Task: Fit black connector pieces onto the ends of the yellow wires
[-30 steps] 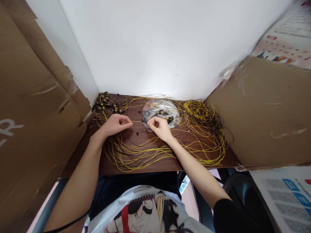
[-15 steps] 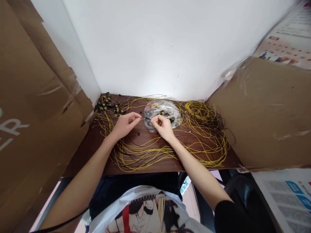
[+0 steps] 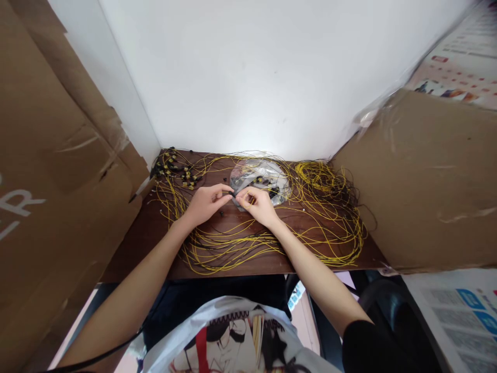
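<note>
My left hand [image 3: 208,203] is closed in a pinch, its fingertips at one end of a small black piece [image 3: 233,195]. My right hand [image 3: 259,204] pinches at the other end, and a thin yellow wire [image 3: 251,201] curves out from its fingers. The two sets of fingertips nearly meet above the table, so the piece is mostly hidden. Just behind the hands lies a clear plastic bag [image 3: 277,173] with small black and yellow parts in it.
Long yellow and black wires [image 3: 233,241] loop over the brown table [image 3: 135,246]. Black-and-yellow connectors [image 3: 171,166] are heaped at back left, a wire tangle [image 3: 320,178] at back right. Cardboard walls [image 3: 423,191] flank both sides; a white wall [image 3: 248,77] closes the back.
My left hand has moved right, and its fingertips now meet the black piece at my right fingers. My right hand has shifted slightly left.
</note>
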### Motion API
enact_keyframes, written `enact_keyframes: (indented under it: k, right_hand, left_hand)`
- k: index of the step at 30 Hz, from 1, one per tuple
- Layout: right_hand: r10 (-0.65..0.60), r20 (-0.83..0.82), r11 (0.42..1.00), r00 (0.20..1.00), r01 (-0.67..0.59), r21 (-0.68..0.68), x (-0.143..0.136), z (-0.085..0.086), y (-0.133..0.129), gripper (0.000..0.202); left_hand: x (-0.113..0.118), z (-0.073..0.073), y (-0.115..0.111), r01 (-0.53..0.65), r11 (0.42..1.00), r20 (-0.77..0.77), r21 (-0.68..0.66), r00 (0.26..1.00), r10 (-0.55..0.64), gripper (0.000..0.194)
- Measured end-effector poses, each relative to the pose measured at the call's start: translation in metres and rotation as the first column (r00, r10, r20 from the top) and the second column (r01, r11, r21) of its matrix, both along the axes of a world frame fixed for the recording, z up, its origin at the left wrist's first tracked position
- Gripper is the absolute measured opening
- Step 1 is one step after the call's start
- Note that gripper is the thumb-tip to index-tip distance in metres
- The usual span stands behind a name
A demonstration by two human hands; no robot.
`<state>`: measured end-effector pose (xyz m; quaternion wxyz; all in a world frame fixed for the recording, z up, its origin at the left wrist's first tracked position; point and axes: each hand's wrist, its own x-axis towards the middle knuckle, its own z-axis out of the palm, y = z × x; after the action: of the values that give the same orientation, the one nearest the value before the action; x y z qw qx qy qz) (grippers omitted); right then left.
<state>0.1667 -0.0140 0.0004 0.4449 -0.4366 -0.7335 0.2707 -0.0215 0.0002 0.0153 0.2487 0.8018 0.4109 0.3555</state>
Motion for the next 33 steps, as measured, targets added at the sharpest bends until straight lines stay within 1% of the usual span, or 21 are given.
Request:
enact_keyframes:
  k: [9,16,21,27,33]
  right_hand:
    - [-0.016,-0.035,1.000,0.999,0.015,-0.024,-0.0003,0.0006,-0.0002,0.015]
    - [-0.092,-0.068,0.994,0.993,0.088,-0.062,-0.0012,0.0045,-0.0017,0.019]
    - [-0.110,-0.104,0.993,0.989,0.104,-0.064,-0.0004,0.0036,-0.0012,0.019]
    - [-0.112,-0.133,0.994,0.985,0.109,-0.028,0.0005,0.0036,-0.0011,0.017]
    - [-0.155,-0.129,0.987,0.979,0.149,-0.052,0.0008,0.0041,-0.0004,0.019]
  left_hand:
    - [0.0017,0.0002,-0.0007,0.000,0.999,0.104,-0.051,0.995,0.005,0.025]
    - [0.0020,0.0009,-0.0010,-0.006,0.998,0.116,-0.069,0.993,0.014,0.028]
    - [0.0019,0.0010,-0.0010,-0.011,0.997,0.107,-0.082,0.994,0.020,0.029]
    - [0.0019,0.0002,-0.0005,-0.009,0.996,0.109,-0.085,0.994,0.018,0.030]
    - [0.0023,-0.0014,0.0000,-0.009,0.996,0.119,-0.087,0.993,0.020,0.029]
